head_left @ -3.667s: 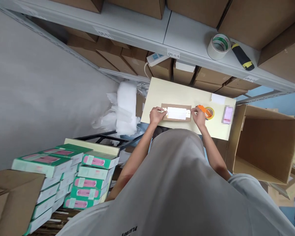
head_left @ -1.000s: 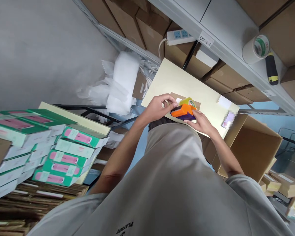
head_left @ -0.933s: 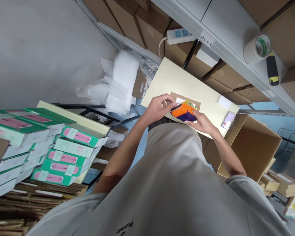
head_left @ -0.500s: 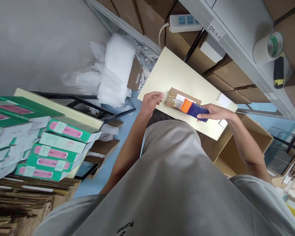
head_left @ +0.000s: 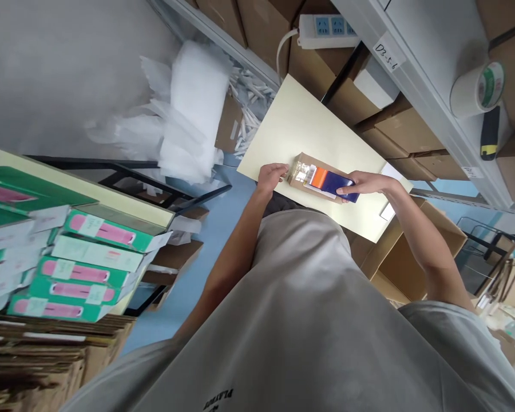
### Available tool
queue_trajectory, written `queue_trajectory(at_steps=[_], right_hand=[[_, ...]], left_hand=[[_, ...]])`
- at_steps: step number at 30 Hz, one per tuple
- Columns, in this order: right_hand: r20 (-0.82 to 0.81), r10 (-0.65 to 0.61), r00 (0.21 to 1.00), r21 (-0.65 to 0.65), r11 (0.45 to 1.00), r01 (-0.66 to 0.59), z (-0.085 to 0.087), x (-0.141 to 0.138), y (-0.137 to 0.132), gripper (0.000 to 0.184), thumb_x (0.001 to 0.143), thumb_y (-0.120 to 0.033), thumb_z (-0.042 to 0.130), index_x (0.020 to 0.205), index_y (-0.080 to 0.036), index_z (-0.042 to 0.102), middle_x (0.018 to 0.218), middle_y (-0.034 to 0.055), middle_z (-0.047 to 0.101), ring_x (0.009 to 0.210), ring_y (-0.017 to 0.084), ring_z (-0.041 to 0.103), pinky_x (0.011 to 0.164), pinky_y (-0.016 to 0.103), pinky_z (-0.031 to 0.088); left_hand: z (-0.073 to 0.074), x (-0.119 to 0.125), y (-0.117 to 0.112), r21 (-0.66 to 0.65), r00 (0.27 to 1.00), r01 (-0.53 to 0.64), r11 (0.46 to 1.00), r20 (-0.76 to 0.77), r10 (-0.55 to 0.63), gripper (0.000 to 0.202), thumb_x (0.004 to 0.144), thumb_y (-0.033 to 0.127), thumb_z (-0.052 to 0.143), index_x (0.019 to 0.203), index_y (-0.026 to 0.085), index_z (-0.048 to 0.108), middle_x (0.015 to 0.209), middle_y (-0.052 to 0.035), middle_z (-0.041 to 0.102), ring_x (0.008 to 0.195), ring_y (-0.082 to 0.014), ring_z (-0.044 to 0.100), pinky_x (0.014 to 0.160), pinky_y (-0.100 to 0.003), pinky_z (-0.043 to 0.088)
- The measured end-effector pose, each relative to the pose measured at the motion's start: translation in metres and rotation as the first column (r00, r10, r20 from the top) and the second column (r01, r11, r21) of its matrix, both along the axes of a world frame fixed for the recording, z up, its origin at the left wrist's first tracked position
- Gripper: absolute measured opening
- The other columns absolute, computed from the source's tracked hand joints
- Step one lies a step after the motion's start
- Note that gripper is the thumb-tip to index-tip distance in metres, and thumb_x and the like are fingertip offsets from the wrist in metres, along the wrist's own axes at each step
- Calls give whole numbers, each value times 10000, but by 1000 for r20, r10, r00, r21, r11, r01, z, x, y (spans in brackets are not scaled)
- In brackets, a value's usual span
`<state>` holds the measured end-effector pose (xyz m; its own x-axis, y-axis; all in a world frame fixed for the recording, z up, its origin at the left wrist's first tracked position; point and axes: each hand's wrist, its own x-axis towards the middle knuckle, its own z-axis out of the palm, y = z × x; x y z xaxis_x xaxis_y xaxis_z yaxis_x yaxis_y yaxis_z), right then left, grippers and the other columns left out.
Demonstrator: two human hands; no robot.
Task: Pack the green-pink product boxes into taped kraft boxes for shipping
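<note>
On the pale desk (head_left: 274, 123), directly in front of the person, lies a small brown carton (head_left: 311, 160) set at a slant, with glossy clear tape (head_left: 300, 171) over its left end and a white label (head_left: 309, 174) on top. The right hand (head_left: 364, 183) has a firm grip around the dark blue end of a tape dispenser (head_left: 335, 186), whose orange end points left and covers much of the label; whether it presses on the cardboard or is held just above cannot be told. The left hand (head_left: 272, 177) is at the carton's left end with thumb and fingers drawn close together, and I cannot tell whether that grip pinches anything or touches the box. My reading is that taping is in hand, with a strip being laid along the top; this calls for the left end to be kept steady while the dispenser is guided level and in line with the carton. Nearly four seconds ago both hands were at the ends of the label and the dispenser lay to the right of the carton; one second ago its yellow roll showed, whereas now the blue side faces up and the roll is hidden.
</note>
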<state>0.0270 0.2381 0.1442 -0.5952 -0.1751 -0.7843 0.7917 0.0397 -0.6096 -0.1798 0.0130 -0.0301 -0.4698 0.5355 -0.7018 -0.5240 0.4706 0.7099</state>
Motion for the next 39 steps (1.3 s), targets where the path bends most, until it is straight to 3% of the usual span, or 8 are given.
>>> queue_trajectory(at_steps=[6,11,16,18,22,27,33,39], right_hand=[[100,-39,994,8,999,39,1,-3,-5,681,758,-815,952,831,-149,831,794,93,801,724,205,703,719,366,583],[140,-51,989,12,999,50,5,-5,-7,638,742,-782,977,885,-176,838,851,86,834,744,213,734,704,353,596],[166,-171,971,96,983,156,4,-3,-10,624,691,-697,1042,948,-162,852,811,85,826,741,225,731,738,386,624],[174,-182,968,106,981,165,4,-4,-11,670,683,-726,1037,975,-156,843,817,91,825,750,232,730,745,397,622],[250,-14,968,-5,1000,16,5,-9,-7,759,741,-844,944,1053,-166,806,966,110,849,879,255,758,856,410,621],[250,82,965,-63,996,-69,7,-14,-1,869,747,-927,881,1109,-140,796,1046,145,860,948,269,767,940,422,606],[193,82,978,-51,996,-74,5,-3,-1,887,750,-919,885,1211,-165,812,1067,132,872,983,288,787,961,439,602],[262,159,952,0,986,-165,28,76,32,856,755,-966,833,1120,-193,880,1018,135,886,999,331,801,954,448,597]], left_hand=[[-17,4,1,26,987,121,992,107,-123,427,738,574,921,888,209,759,811,-41,755,733,-172,662,711,-298,487],[-27,-11,-10,-49,963,266,963,-39,-268,493,731,480,954,1108,222,768,825,-12,760,749,-189,682,767,-315,534],[-8,-14,-11,128,911,395,910,-178,-371,352,890,578,837,887,234,761,929,-70,823,867,-228,757,832,-339,572],[3,-10,-7,96,875,452,887,-242,-419,380,883,602,862,872,239,751,921,-74,831,860,-244,769,839,-357,574],[13,-6,0,-21,803,506,863,-355,-479,362,910,574,861,845,242,731,928,-76,844,905,-259,789,867,-361,576],[9,-4,2,-91,794,480,873,-379,-476,281,931,493,850,896,223,783,1009,-77,873,856,-235,781,860,-347,583],[8,6,6,-151,838,319,936,-417,-353,275,850,452,927,948,206,851,1018,-67,887,845,-231,782,864,-347,606],[5,15,9,-144,856,199,969,-455,-244,163,827,312,894,912,181,849,972,-62,868,948,-238,808,949,-346,630]])
